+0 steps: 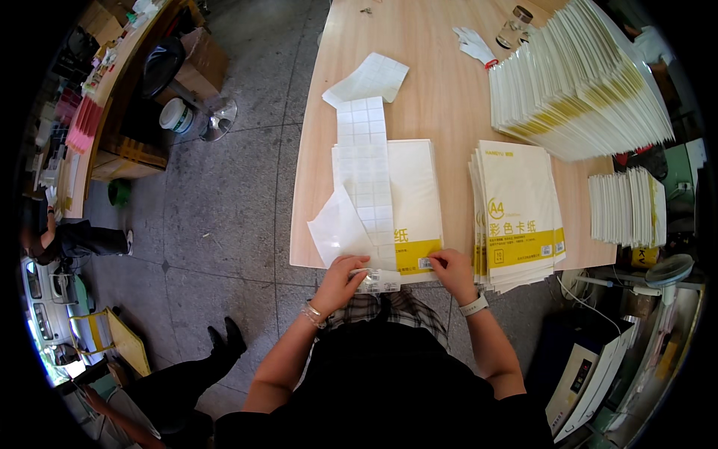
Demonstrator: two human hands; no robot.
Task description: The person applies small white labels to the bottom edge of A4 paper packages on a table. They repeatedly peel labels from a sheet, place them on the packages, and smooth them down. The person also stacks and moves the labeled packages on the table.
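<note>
My left hand (340,282) grips the near end of a long white strip of barcode labels (380,282) at the table's front edge. The strip's pale, gridded backing (363,123) runs away over the table in loose folds. Partly under it lies a stack of white and yellow cardstock packs (413,191). At the top pack's lower right corner is a small barcode label (425,263), and my right hand (452,270) pinches at its edge with fingers together. Close by on the right stands a second stack of packs (516,202), with labels on its lower right corners.
A long leaning row of packs (576,90) fills the table's far right, with a smaller bundle (628,206) nearer. A glass jar (514,28) and white glove (474,46) lie beyond. On the left are a stool (164,69), a bucket (176,116) and two other people.
</note>
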